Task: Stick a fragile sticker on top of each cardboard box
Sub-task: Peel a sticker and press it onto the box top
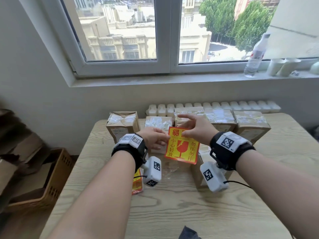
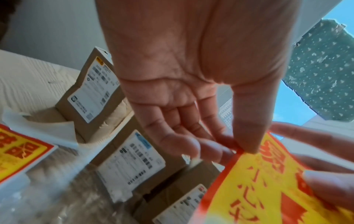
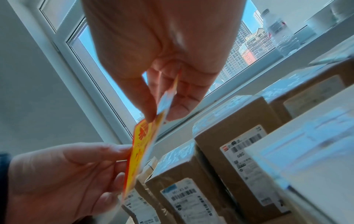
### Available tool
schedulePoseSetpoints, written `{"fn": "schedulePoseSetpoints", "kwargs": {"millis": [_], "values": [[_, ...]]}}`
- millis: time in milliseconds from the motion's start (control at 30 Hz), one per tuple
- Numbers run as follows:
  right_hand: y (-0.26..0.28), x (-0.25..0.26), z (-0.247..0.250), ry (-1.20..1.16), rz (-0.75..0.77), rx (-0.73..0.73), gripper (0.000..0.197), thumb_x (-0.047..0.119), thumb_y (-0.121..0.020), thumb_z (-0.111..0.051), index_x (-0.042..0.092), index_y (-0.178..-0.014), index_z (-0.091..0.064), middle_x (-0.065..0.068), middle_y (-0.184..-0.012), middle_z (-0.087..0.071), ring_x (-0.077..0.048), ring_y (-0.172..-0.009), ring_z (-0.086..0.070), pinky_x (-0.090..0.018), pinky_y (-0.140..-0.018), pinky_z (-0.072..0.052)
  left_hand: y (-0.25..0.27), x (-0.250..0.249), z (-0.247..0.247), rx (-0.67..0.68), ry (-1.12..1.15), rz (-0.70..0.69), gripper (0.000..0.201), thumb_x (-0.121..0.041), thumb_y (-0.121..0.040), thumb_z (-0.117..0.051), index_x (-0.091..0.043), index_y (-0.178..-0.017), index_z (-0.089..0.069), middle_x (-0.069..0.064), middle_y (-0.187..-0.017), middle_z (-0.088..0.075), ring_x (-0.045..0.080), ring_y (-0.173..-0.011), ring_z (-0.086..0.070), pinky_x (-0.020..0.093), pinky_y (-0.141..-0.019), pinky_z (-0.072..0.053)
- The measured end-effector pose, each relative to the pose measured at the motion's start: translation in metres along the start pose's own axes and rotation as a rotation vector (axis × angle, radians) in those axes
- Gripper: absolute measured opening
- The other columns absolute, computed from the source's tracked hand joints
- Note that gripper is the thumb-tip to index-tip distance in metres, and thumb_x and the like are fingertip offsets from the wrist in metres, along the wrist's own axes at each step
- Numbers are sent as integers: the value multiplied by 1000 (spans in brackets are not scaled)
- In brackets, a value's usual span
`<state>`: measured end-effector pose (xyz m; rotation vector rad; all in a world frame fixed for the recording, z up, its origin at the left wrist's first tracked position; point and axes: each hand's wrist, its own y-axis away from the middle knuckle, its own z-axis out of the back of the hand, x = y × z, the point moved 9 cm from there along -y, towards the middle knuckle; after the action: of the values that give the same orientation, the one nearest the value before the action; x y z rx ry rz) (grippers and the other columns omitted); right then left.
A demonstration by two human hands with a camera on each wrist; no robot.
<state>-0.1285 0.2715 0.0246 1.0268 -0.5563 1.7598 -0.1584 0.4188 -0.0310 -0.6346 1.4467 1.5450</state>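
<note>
A red and yellow fragile sticker (image 1: 182, 145) hangs upright in the air over the middle of the wooden table (image 1: 189, 204). My left hand (image 1: 166, 137) pinches its left edge near the top corner (image 2: 242, 149). My right hand (image 1: 183, 134) pinches its top edge between thumb and fingers (image 3: 160, 110), with the index finger stretched out. The sticker (image 3: 138, 153) shows edge-on in the right wrist view. Several taped cardboard boxes (image 1: 122, 125) (image 1: 221, 118) (image 1: 252, 123) stand in a row behind it, their tops bare of red stickers. One more box (image 1: 198, 171) sits under my right wrist.
A small stack of further stickers (image 1: 137, 182) lies on the table under my left wrist, beside crumpled clear plastic (image 1: 170, 169). A water bottle (image 1: 255, 56) and cups (image 1: 283, 66) stand on the window sill. A wooden crate (image 1: 51, 178) is on the floor at the left.
</note>
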Motion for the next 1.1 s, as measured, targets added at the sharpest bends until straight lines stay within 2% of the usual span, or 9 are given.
{"fn": "schedulePoseSetpoints", "kwargs": {"millis": [133, 267, 467, 533, 600, 667, 800, 900, 1100], "values": [[14, -27, 45, -64, -79, -142, 66, 6, -75, -77, 19, -133, -48, -3, -112, -61, -21, -98, -65, -35, -75, -59, -3, -10, -27, -34, 146, -3, 22, -2, -91, -59, -11, -72, -54, 9, -71, -60, 12, -53, -59, 20, -42, -51], [31, -77, 70, -183, -291, -121, 42, 5, -78, -75, 9, -112, -51, -13, -102, -64, -25, -81, -69, -38, -67, -59, -5, -17, -51, -72, 231, -19, 13, -4, -91, -60, -9, -80, -56, 10, -77, -65, 18, -65, -64, 26, -57, -58], [44, -116, 95, -169, -356, -267, 24, 1, -82, -70, 11, -89, -50, -9, -88, -61, -21, -75, -67, -27, -51, -53, -12, -16, -88, -128, 224, -16, 20, 5, -83, -67, -9, -83, -53, 12, -83, -66, 22, -71, -66, 26, -64, -58], [46, -125, 97, -135, -349, -273, 23, -1, -82, -70, 13, -80, -51, -8, -86, -61, -22, -79, -67, -31, -55, -55, -15, -15, -96, -176, 197, -23, 22, 6, -81, -69, -7, -87, -53, 14, -85, -66, 21, -71, -66, 27, -66, -58], [47, -134, 96, -100, -345, -231, 24, -5, -79, -70, 15, -77, -56, -6, -86, -61, -25, -86, -65, -37, -68, -58, -17, -13, -103, -220, 146, -23, 33, 8, -77, -73, -6, -97, -50, 17, -91, -66, 21, -70, -68, 27, -61, -60], [50, -140, 94, -68, -349, -168, 29, -8, -75, -72, 19, -79, -62, -1, -90, -60, -24, -91, -63, -39, -76, -57, -20, -10, -108, -266, 117, -24, 40, 9, -74, -74, -7, -99, -46, 20, -98, -65, 23, -74, -70, 27, -59, -59], [56, -151, 87, -66, -357, -80, 36, -10, -73, -72, 20, -92, -66, 0, -96, -59, -18, -91, -59, -23, -59, -51, -22, -9, -117, -297, 54, -50, 35, 8, -77, -72, -12, -75, -44, 12, -89, -63, 20, -77, -69, 23, -57, -59], [57, -154, 85, -88, -329, -75, 41, -10, -73, -73, 15, -105, -68, 1, -92, -60, -13, -84, -59, -18, -57, -48, -23, -6, -119, -321, 61, -45, 27, 7, -75, -75, -9, -78, -52, 12, -90, -64, 22, -80, -68, 26, -63, -60], [53, -154, 82, -35, -278, -76, 48, -3, -71, -78, 18, -113, -68, 1, -100, -63, -17, -97, -61, -21, -69, -49, -29, 3, -117, -361, 44, -20, 33, 8, -68, -80, -6, -87, -57, 7, -89, -62, 20, -83, -66, 30, -68, -60]]}}
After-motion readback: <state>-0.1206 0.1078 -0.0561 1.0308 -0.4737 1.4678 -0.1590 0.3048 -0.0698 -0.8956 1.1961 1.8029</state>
